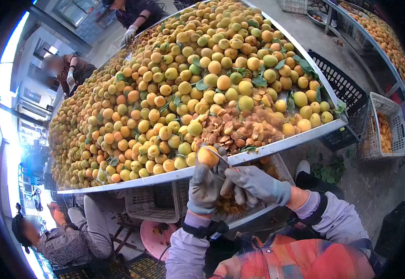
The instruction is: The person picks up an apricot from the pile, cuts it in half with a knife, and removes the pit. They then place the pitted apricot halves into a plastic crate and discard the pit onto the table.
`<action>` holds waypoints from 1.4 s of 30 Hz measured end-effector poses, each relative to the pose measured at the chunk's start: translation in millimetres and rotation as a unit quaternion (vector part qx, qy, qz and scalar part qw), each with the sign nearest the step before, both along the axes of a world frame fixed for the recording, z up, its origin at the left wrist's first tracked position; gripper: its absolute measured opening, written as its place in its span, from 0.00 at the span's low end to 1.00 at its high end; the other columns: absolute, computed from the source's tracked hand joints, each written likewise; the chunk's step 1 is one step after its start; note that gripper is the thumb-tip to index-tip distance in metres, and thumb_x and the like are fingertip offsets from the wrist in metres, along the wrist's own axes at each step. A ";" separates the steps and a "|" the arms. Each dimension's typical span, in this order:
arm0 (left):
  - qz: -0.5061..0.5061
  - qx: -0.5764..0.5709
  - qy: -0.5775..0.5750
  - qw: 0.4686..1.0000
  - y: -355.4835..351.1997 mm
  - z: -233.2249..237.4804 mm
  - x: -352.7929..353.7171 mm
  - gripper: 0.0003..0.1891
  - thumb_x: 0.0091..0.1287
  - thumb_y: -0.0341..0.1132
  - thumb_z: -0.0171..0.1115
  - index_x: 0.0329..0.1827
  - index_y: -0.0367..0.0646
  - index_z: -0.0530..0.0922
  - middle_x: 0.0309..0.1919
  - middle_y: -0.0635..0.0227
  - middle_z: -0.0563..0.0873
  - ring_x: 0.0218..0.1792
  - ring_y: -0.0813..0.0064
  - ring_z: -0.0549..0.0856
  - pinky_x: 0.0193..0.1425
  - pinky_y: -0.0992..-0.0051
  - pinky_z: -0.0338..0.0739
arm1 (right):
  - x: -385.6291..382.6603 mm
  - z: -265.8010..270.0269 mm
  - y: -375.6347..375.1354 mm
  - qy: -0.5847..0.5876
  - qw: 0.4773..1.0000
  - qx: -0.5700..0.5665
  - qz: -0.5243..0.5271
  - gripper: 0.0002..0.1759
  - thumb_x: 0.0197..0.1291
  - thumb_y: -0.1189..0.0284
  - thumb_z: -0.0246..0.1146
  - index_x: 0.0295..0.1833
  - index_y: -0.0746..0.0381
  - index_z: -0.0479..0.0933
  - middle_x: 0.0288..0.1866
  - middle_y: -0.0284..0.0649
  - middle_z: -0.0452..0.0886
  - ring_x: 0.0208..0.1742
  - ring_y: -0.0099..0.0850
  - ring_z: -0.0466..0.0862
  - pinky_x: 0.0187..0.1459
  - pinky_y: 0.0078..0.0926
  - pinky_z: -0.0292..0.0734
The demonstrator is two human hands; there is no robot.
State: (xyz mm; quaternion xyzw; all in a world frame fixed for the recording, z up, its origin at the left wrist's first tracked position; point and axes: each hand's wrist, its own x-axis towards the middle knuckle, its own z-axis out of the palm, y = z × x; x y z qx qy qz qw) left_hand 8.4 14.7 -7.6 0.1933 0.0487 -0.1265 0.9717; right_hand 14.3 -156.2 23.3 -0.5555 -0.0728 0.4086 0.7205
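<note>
My left hand [201, 189], in a grey glove, is closed around a yellow-orange apricot [207, 156] just off the table's near edge. My gloved right hand [257, 183] grips a small knife [217, 155], its handle mostly hidden by the fingers. The thin blade reaches left and lies against the apricot. Directly beyond both hands is a heap of brown, flat pieces [237, 129] that look like apricot stones. Whole apricots [160, 111] with green leaves cover the metal-edged table [300, 139] around that heap.
Below my hands sits a container of cut apricot pieces [232, 206]. Under the table are a grey crate [151, 204] and a pink basin [158, 238]. At right stand a black crate [340, 88] and a white crate [400, 128]. Several people work around the table.
</note>
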 end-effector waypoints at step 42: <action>0.021 0.392 -0.097 0.915 -17.0 9.8 -0.8 0.33 0.66 0.52 0.53 0.65 0.38 0.57 0.51 0.54 0.76 0.50 0.65 0.78 0.52 0.68 0.76 | -9.9 5.8 7.3 0.026 0.997 -0.057 -0.041 0.25 0.64 0.50 0.53 0.35 0.63 0.75 0.20 0.33 0.75 0.20 0.18 0.73 0.22 0.18 0.67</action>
